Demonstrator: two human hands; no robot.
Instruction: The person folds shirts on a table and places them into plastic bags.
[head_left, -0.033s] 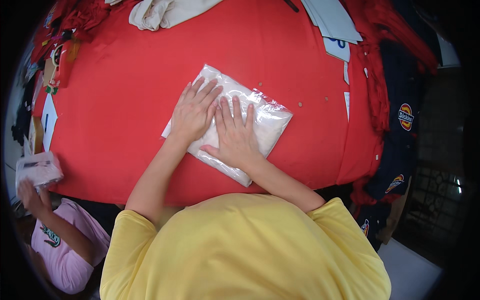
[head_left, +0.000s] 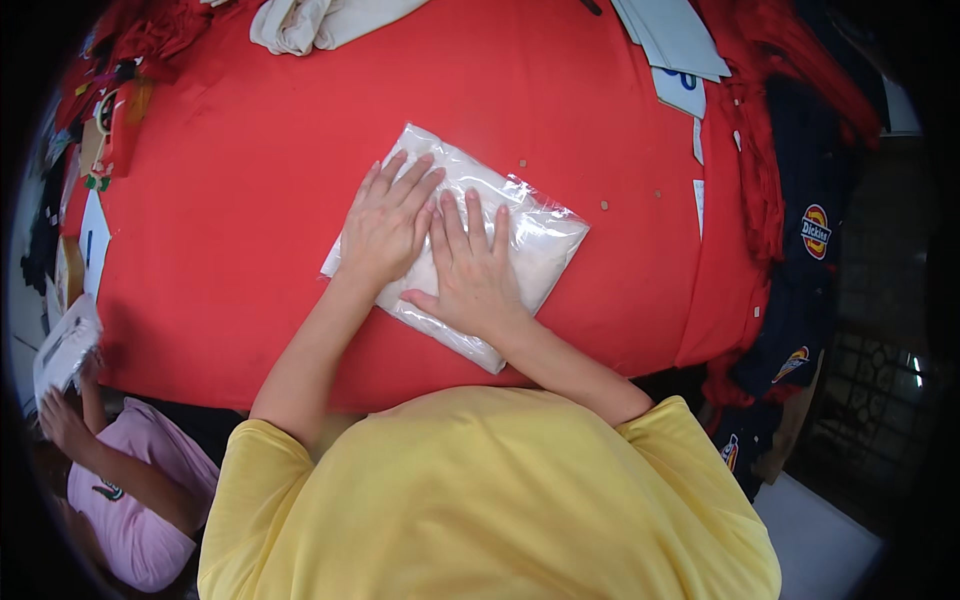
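Note:
A clear plastic bag [head_left: 545, 238] with a folded off-white garment inside lies askew on the red-covered table [head_left: 230, 220] in front of me. My left hand [head_left: 388, 222] presses flat on its upper left part, fingers stretched out. Just to the right, my right hand [head_left: 475, 268] rests palm down on the middle of the bag, with the fingers spread and the thumb pointing left. The two hands nearly touch at the fingertips. Neither one grips anything, and the bag's far right corner shows uncovered and shiny.
A cream cloth [head_left: 320, 22] lies at the far edge. Light sheets [head_left: 675, 40] are stacked at the far right, beside red cloth and dark blue garments [head_left: 800, 230]. At the left, a person in a pink shirt [head_left: 145, 490] holds a wrapped pack [head_left: 68, 345].
My hands and the bag stay in place. At the left, the other person's pack has tilted up and shifted slightly. The view has moved a little.

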